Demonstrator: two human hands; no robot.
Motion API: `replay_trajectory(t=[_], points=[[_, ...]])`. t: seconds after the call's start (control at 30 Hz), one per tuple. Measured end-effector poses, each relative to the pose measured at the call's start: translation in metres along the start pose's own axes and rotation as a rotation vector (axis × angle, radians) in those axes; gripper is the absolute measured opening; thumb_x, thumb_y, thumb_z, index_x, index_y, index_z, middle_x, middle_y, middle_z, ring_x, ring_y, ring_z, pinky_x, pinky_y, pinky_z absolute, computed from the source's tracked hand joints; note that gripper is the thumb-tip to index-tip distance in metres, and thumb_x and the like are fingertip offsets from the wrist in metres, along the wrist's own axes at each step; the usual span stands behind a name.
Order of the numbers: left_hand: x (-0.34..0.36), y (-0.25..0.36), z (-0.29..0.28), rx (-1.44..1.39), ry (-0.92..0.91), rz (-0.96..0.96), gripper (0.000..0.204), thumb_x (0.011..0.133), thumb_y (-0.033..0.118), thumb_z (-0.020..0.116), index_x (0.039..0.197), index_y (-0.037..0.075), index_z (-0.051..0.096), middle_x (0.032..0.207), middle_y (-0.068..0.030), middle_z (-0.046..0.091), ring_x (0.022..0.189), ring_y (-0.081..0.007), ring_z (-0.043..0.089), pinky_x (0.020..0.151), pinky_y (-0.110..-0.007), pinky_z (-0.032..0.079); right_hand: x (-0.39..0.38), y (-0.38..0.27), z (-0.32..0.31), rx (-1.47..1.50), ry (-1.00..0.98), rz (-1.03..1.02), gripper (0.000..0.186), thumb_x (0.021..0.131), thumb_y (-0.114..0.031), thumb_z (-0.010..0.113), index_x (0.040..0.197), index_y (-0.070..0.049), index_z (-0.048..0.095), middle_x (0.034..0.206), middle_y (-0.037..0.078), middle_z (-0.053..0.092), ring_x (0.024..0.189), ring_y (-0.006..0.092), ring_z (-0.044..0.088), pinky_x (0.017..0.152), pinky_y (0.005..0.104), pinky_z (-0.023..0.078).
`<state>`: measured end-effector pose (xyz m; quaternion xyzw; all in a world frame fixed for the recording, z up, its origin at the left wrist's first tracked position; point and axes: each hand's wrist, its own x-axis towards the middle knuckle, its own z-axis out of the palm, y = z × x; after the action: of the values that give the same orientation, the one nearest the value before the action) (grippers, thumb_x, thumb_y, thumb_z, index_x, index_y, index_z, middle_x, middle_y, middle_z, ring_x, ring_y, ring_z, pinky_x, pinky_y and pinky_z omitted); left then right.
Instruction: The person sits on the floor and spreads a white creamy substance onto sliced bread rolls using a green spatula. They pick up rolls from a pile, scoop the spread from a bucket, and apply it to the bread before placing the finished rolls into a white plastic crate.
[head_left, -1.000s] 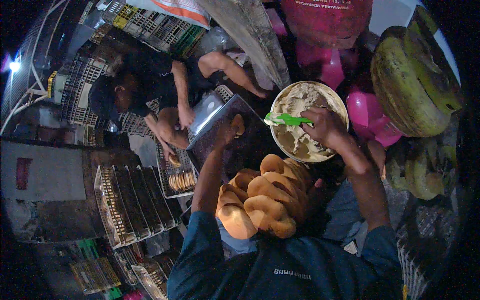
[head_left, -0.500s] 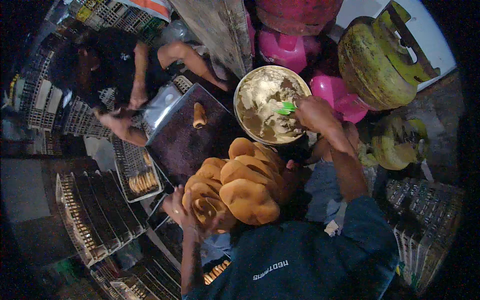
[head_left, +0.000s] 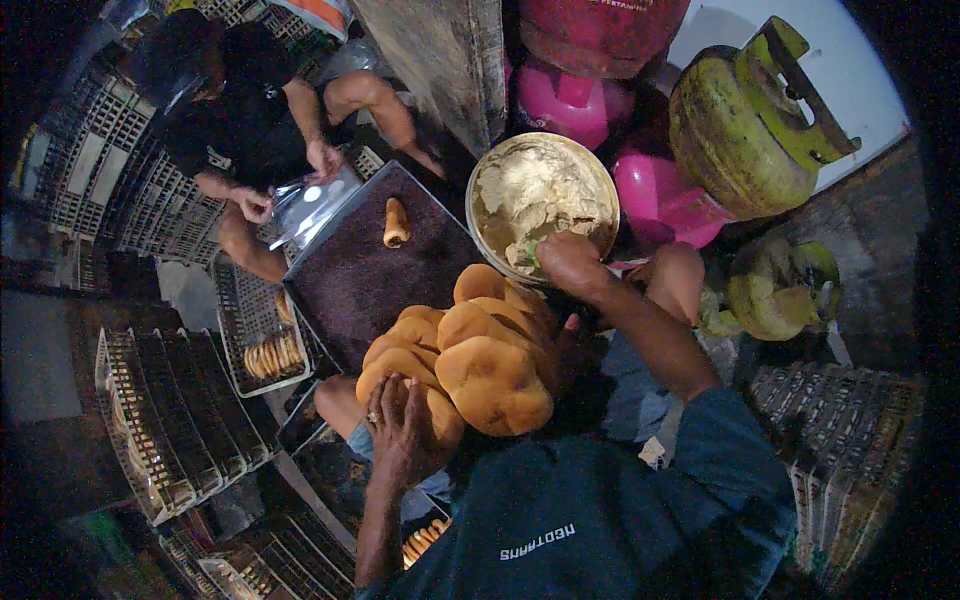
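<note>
My left hand (head_left: 398, 425) lies palm down on a round golden bread bun (head_left: 437, 412), its fingers stretched out and a ring on one of them. That bun belongs to a pile of several round flat buns (head_left: 495, 375) in front of my body. My right hand (head_left: 570, 262) is closed around a green spatula (head_left: 533, 256), mostly hidden by the hand and the cream. It works at the near rim of a round tub (head_left: 470, 215) of thick pale cream (head_left: 535, 190). A horn-shaped pastry (head_left: 396, 223) sits alone on the dark tray (head_left: 370, 275) beyond the buns.
Across the tray, another person (head_left: 230, 120) handles a clear plastic bag (head_left: 312, 212). A basket (head_left: 232, 325) of pastries stands left of the tray. Slatted crates (head_left: 185, 420) fill the left side. Pink gas cylinders (head_left: 655, 195) and a green gas cylinder (head_left: 740, 130) stand beyond the tub.
My right hand has moved toward me and left, to the tub's near rim, with the spatula. My left hand has shifted from the pile's left edge onto a bun. The other person's hands have moved.
</note>
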<state>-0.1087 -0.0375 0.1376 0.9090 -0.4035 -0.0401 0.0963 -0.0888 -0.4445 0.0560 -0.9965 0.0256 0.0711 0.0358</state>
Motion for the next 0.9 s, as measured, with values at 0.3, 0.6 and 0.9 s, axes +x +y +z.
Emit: replay_trajectory(t=[0.3, 0.6, 0.9], points=[[0.049, -0.01, -0.058, -1.111, 0.389, -0.513, 0.071, 0.07, 0.013, 0.084, 0.13, 0.0, 0.047, 0.119, -0.0151, 0.06, 0.109, -0.027, 0.06, 0.095, -0.041, 0.049, 0.014, 0.012, -0.03, 0.455, -0.006, 0.177, 0.031, 0.083, -0.028, 0.067, 0.089, 0.002, 0.071, 0.086, 0.024, 0.069, 0.08, 0.0377, 0.069, 0.073, 0.0487, 0.053], [0.171, 0.023, -0.068, -2.445, 0.044, -0.383, 0.071, 0.095, 0.067, 0.038, 0.126, 0.004, 0.056, 0.12, -0.0195, 0.063, 0.107, -0.0325, 0.065, 0.095, -0.049, 0.052, 0.014, -0.007, -0.072, 0.888, 0.496, -0.257, 0.023, 0.088, -0.027, 0.067, 0.096, -0.006, 0.069, 0.09, 0.018, 0.069, 0.08, 0.0326, 0.068, 0.072, 0.0413, 0.053], [0.201, 0.024, -0.037, -2.157, 0.106, -0.471, 0.057, 0.096, 0.057, 0.05, 0.117, 0.005, 0.06, 0.112, -0.016, 0.066, 0.103, -0.0313, 0.065, 0.092, -0.048, 0.053, 0.028, -0.043, -0.057, 0.561, 0.559, -0.453, 0.035, 0.087, -0.02, 0.063, 0.121, -0.02, 0.067, 0.078, 0.009, 0.05, 0.067, 0.0262, 0.06, 0.061, 0.039, 0.051]])
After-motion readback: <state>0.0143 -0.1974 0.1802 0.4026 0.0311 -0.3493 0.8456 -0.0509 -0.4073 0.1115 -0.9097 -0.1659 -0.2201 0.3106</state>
